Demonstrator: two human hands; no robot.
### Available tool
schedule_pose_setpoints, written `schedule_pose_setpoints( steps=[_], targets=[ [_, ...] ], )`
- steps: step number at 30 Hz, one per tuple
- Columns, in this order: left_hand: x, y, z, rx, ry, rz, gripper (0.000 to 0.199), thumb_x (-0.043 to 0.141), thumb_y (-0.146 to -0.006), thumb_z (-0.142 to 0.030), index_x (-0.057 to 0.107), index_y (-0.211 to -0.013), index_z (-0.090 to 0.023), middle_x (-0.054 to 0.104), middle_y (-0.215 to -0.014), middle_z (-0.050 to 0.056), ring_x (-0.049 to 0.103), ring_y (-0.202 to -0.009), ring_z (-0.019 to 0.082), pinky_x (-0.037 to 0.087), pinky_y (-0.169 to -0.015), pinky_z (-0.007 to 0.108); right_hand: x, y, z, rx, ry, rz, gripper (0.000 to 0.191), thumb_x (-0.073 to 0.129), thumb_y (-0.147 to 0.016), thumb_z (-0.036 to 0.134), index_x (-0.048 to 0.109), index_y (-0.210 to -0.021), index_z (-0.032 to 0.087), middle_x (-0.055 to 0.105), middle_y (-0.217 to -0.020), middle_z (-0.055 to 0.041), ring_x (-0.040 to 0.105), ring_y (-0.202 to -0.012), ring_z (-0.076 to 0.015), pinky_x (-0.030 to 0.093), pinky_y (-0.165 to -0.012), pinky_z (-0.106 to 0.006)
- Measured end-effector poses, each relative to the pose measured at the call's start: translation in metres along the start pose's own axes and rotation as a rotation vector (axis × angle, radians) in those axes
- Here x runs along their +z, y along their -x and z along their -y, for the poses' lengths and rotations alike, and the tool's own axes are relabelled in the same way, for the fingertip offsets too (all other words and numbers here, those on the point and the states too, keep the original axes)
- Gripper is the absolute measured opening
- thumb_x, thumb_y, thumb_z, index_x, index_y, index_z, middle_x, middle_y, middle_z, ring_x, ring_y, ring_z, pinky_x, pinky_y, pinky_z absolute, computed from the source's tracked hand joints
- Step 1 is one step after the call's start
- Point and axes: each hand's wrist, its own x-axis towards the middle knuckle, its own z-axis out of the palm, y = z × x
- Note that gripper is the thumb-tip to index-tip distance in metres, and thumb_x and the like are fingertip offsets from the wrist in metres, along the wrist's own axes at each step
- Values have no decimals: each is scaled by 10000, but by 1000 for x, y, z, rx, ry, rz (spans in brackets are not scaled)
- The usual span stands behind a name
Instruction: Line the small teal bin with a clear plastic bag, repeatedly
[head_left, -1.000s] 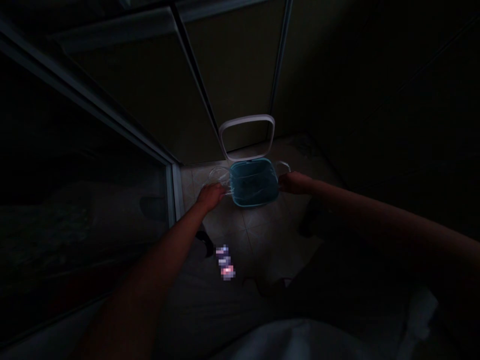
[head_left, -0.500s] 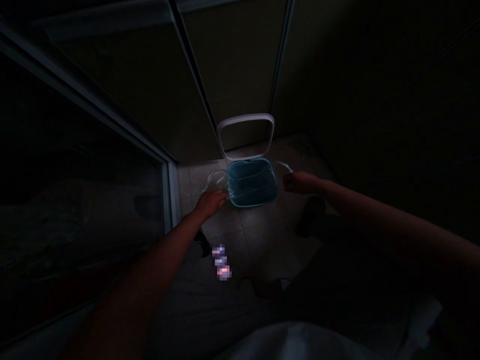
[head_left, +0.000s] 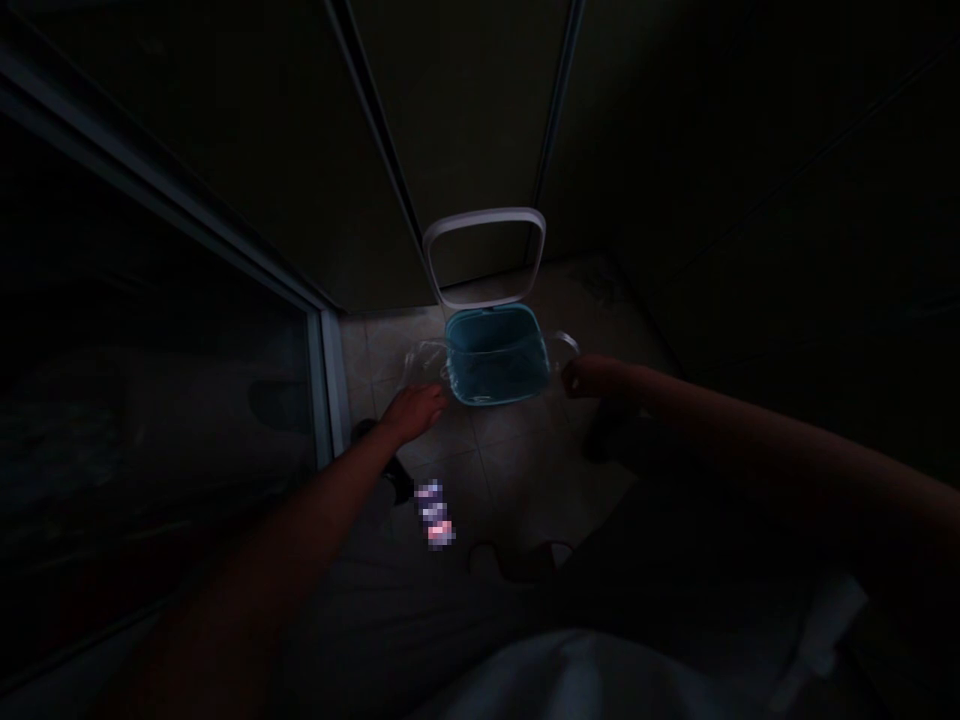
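Note:
A blue-green bin stands on the tiled floor, with its pale ring-shaped rim frame tilted up behind it. A clear plastic bag is spread across the bin's mouth and sticks out on both sides. At the bin's left front corner, my left hand is closed on the bag's edge. My right hand is closed in a fist on the bag's other side, just right of the bin. The scene is dark, so the fingertips are hard to make out.
A lit, pixelated screen is low, left of centre. Dark panels rise behind the bin. A glass door with a metal frame stands at the left. Feet and draped clothing show near the bottom.
The bin and rim frame appear slightly higher and further left in the view. The bag's front edge has shifted at the bin's mouth. Both hands keep their grip.

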Motion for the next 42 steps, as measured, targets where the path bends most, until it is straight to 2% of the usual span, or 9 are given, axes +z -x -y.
schedule_pose_setpoints(
  steps=[5, 13, 16, 19, 23, 26, 29, 34, 42],
  targets=[
    [4, -3, -3, 9, -30, 27, 170, 558, -944, -186, 722, -968, -226, 639, -1105, 95, 596, -1095, 266, 454, -940, 411, 2, -2, 11, 64, 66, 80, 144, 720, -847, 205, 803, -964, 213, 773, -1080, -109, 729, -994, -267, 532, -819, -325],
    [2, -17, 8, -143, 45, -55, 227, 534, -955, -282, 742, -1035, -239, 697, -1131, 85, 641, -1046, 246, 485, -902, 373, 1, -15, 11, 228, 18, -84, 247, 657, -911, 323, 806, -1101, 274, 758, -1209, -105, 718, -1090, -304, 554, -832, -353],
    [-6, -23, 10, -295, 217, -90, 258, 588, -924, -394, 761, -1073, -274, 745, -1122, 35, 671, -991, 217, 486, -803, 307, 0, -26, 1, 248, -162, -150, 279, 662, -915, 266, 787, -1163, 243, 757, -1228, -92, 721, -1086, -252, 542, -810, -264],
    [-18, -30, 12, -484, 361, -151, 269, 576, -929, -446, 764, -996, -266, 775, -1000, 10, 688, -902, 192, 446, -709, 266, -4, -36, -7, 329, -510, -177, 297, 623, -961, 215, 733, -1232, 164, 774, -1135, -105, 755, -844, -169, 517, -647, -182],
    [-35, -38, 15, -695, 308, -338, 251, 571, -960, -463, 701, -991, -250, 735, -854, 15, 665, -789, 186, 392, -654, 267, -12, -45, -13, 420, -893, -271, 247, 591, -1020, 276, 700, -1159, 103, 758, -1108, -148, 715, -615, -119, 460, -489, -167],
    [-44, -43, 17, -645, 223, -458, 317, 601, -974, -452, 629, -1240, -282, 733, -1065, 42, 677, -920, 211, 415, -708, 283, -15, -49, -14, 420, -986, -318, 244, 571, -1037, 314, 685, -1070, 100, 759, -1069, -160, 703, -582, -119, 470, -467, -177],
    [-50, -47, 21, -491, 103, -472, 436, 592, -995, -431, 570, -1411, -304, 660, -1284, 89, 656, -1072, 247, 440, -785, 312, -15, -52, -14, 422, -873, -405, 207, 638, -991, 278, 647, -1112, 111, 763, -936, -129, 687, -544, -131, 461, -455, -185],
    [-55, -61, 34, -339, -2, -339, 243, 548, -1017, -366, 757, -1113, -287, 662, -1175, 64, 635, -1022, 249, 431, -821, 332, -12, -51, -11, 291, -623, -506, 356, 639, -936, 165, 600, -1289, 177, 775, -987, -83, 693, -590, -108, 437, -522, -158],
    [-31, -93, 66, -349, 328, -451, 338, 499, -1011, -368, 812, -1006, -241, 665, -1001, 79, 622, -930, 225, 460, -811, 317, -17, -72, -19, 228, -399, -482, 285, 605, -915, 178, 781, -1140, 176, 796, -993, -95, 739, -823, -188, 474, -668, -214]
  ],
)
